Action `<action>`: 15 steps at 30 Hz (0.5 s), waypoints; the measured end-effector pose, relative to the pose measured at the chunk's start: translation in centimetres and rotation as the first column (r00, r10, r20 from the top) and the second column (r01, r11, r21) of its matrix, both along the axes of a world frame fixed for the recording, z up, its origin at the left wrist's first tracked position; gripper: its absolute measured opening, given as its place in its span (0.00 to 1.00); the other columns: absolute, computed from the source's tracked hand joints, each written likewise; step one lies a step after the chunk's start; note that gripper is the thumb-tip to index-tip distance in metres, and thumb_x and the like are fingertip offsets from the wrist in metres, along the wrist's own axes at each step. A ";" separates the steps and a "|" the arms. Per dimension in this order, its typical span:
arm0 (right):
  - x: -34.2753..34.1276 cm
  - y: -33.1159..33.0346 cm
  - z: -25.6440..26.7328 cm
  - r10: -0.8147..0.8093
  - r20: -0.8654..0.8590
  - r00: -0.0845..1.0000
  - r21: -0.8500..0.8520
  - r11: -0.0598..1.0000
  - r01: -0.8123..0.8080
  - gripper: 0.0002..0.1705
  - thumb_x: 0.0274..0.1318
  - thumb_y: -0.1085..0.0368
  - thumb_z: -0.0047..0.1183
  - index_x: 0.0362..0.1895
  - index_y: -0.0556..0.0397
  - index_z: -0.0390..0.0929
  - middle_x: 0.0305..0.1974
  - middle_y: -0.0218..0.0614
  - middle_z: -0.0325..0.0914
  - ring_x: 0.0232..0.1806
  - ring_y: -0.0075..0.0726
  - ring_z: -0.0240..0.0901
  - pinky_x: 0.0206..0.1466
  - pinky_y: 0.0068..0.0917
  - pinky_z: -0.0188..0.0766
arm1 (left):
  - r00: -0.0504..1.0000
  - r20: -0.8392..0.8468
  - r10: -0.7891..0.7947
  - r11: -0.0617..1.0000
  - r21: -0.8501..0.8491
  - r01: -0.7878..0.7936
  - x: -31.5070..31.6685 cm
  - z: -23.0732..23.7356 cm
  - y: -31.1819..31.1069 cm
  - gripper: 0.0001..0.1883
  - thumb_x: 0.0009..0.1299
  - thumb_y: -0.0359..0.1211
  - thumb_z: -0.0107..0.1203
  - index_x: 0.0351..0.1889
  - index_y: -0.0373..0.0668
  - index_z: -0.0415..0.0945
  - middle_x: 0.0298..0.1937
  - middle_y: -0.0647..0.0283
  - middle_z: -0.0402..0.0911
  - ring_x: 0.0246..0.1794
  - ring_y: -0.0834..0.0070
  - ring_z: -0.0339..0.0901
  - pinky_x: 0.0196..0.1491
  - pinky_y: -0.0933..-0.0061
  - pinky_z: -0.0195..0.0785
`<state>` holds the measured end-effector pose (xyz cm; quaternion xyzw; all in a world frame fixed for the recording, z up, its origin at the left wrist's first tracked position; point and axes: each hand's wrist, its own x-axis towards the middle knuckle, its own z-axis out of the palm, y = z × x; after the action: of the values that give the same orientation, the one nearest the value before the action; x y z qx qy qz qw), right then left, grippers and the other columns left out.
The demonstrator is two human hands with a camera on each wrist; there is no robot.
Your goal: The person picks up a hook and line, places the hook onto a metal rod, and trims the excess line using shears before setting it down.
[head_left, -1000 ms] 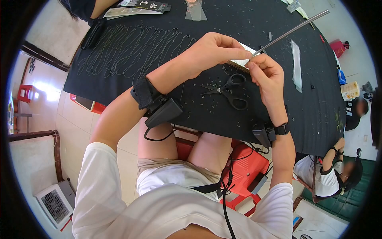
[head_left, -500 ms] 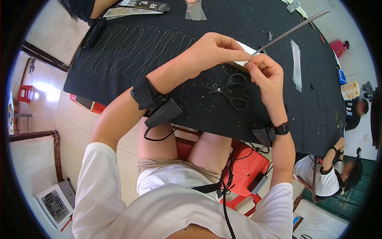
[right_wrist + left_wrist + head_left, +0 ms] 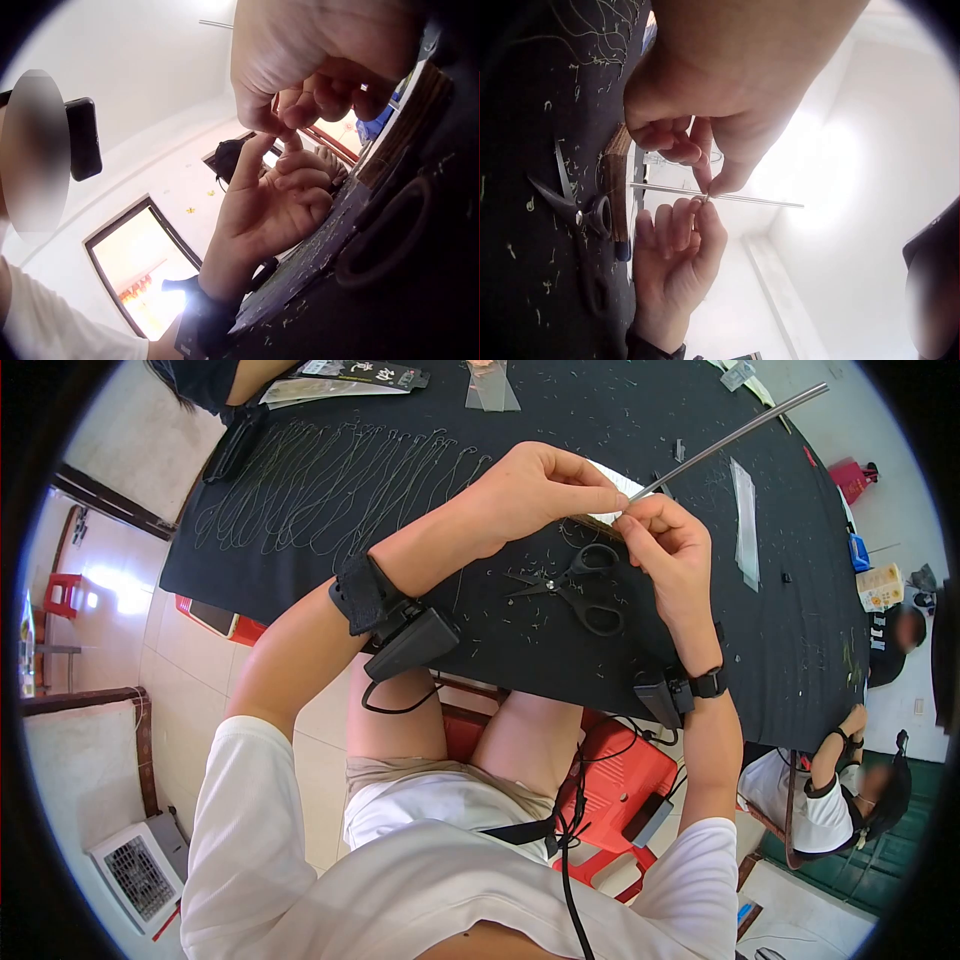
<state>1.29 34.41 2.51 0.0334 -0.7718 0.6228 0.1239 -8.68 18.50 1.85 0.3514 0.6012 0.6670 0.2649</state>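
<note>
At the base of a slim metal rod (image 3: 735, 444), my two hands meet fingertip to fingertip. The left hand (image 3: 545, 488) pinches with thumb and index finger. Facing it, the right hand (image 3: 675, 550) also pinches, its other fingers curled in. A tiny pale piece (image 3: 707, 198) shows between the fingertips beside the rod; I cannot tell what it is. In the left wrist view the rod rises from a wooden block (image 3: 617, 180) with a white top, which the hands partly hide in the head view. Black-handled scissors (image 3: 572, 588) lie partly open beneath the hands.
Many looped thin lines (image 3: 320, 485) are spread on the black tablecloth (image 3: 480, 650) to the left. Line clippings are scattered around the scissors. A clear plastic strip (image 3: 744, 525) lies at right, and printed packets (image 3: 350, 380) lie at the far left. Another person sits at the right.
The left thumb and fingertips have shifted slightly down towards the right hand's fingertips. The rod, scissors and looped lines have stayed in place.
</note>
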 end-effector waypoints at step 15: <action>0.0 0.0 0.2 0.033 0.013 0.999 0.002 0.999 -0.033 0.05 0.54 0.68 0.51 0.32 0.56 0.75 0.21 0.24 0.71 0.19 0.12 0.61 0.22 0.10 0.56 | 1.000 -0.015 0.014 1.000 0.011 -0.014 0.0 -0.2 0.1 0.12 0.60 0.38 0.57 0.35 0.39 0.80 0.26 0.68 0.77 0.24 0.86 0.66 0.28 0.85 0.55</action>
<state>1.30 34.39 2.66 0.0425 -0.7727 0.6240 0.1084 -8.66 18.56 1.68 0.3537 0.6022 0.6693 0.2536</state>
